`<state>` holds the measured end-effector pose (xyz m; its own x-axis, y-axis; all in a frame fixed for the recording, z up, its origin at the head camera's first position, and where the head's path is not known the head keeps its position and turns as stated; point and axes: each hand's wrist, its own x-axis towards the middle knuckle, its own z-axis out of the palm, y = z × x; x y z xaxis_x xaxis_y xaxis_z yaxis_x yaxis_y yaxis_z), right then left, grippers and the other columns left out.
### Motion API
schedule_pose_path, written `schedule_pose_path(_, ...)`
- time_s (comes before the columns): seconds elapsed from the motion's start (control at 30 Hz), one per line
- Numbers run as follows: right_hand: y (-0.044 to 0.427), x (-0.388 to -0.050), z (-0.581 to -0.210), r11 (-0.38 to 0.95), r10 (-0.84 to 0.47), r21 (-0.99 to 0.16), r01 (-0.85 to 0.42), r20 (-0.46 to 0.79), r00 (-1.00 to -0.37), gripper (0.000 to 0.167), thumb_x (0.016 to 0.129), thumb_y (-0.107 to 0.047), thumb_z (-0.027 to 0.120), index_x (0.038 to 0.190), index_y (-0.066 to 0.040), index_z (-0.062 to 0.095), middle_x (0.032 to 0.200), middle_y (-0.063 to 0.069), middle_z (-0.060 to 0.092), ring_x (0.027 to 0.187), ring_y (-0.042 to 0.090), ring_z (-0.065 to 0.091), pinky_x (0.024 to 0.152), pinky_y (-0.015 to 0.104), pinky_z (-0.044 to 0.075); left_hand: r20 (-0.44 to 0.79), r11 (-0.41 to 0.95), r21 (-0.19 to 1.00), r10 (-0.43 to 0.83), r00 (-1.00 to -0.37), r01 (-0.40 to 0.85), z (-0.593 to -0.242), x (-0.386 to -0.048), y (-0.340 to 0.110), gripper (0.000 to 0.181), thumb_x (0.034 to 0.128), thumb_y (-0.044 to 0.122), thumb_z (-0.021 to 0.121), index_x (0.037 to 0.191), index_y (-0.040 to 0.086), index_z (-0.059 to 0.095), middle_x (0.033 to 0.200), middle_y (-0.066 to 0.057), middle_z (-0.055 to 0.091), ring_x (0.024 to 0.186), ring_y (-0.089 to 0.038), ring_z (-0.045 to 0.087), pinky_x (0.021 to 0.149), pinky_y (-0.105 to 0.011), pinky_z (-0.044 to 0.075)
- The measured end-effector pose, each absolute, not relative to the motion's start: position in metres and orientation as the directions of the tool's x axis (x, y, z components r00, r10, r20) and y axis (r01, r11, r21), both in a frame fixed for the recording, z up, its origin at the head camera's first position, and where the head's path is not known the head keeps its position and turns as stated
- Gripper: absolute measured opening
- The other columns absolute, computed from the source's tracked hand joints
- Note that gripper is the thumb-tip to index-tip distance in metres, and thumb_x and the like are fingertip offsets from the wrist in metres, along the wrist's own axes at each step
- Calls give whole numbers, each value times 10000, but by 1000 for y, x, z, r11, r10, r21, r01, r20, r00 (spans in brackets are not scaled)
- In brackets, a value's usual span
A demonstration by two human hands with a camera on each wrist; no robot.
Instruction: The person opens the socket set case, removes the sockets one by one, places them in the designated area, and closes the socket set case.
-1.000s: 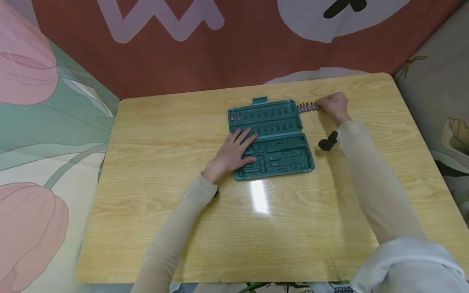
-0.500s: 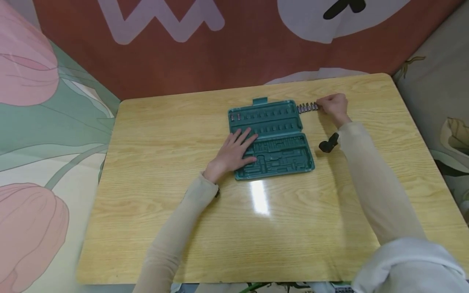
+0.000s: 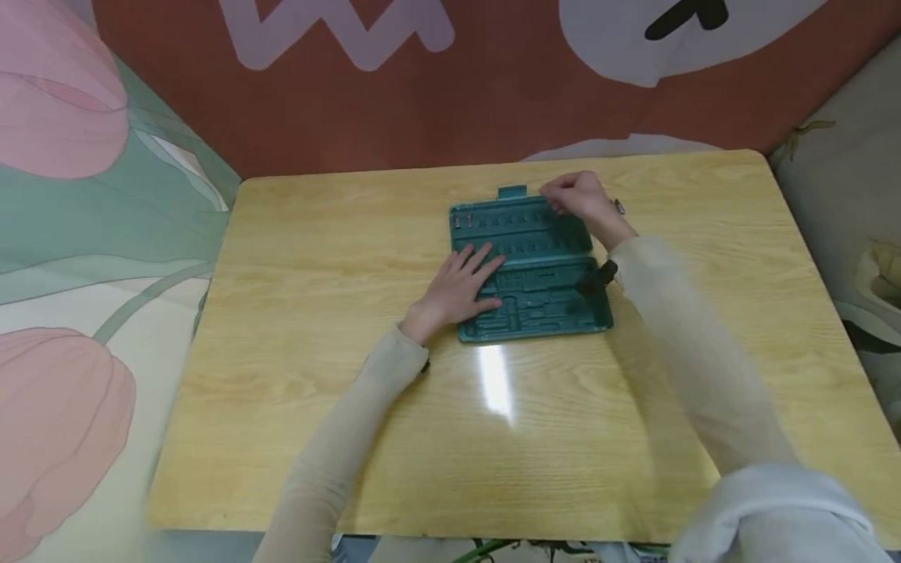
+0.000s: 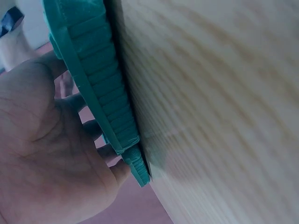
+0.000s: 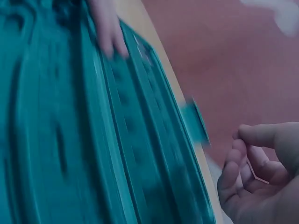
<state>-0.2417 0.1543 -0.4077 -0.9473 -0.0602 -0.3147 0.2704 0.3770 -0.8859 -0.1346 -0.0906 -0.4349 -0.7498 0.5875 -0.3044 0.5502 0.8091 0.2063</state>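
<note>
Steadiness seems why my left grip, spread wide, rests on the left part of the open teal moulded-plastic case. My right grip, curled narrow, hovers over its far right; whether it pinches anything I cannot tell. Beyond the left grip, two small reddish pieces sit inside the case; just right of the right grip lies a shiny metallic piece.

Your head view looks forward and down over the bench; your close-set wrist views share the green case, left's at ten o'clock, right's at nine.
</note>
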Motion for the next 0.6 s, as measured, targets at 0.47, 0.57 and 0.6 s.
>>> schedule_pose_path(0.47, 47, -254, -433, 669, -205, -743, 7, -194, -959, 286, 973, -186, 583, 873, 12, 764, 753, 129, 697, 550, 175, 566, 607, 317, 477, -333, 821, 185, 570, -751, 541, -436, -137, -89, 766, 969, 576, 424, 1567, 237, 86, 1617, -51, -21, 1464, -302, -9, 1161, -454, 11)
schedule_pose_path(0.57, 44, -256, -437, 700, -208, -713, -23, -173, -963, 351, 975, -175, 571, 721, 4, 735, 563, 69, 601, 433, 129, 421, 519, 302, 396, -333, 823, 194, 568, -753, 534, -436, -137, -89, 767, 967, 577, 427, 1567, 238, 91, 1617, -49, -20, 1465, -299, -15, 1161, -448, 2)
schedule_pose_path(0.6, 43, -256, -437, 706, -211, -707, -27, -174, -962, 371, 974, -174, 569, 682, 2, 714, 521, 45, 555, 415, 121, 377, 500, 299, 370, -333, 823, 199, 567, -753, 532, -436, -136, -90, 767, 967, 575, 431, 1567, 237, 94, 1617, -49, -20, 1465, -299, -16, 1161, -446, -1)
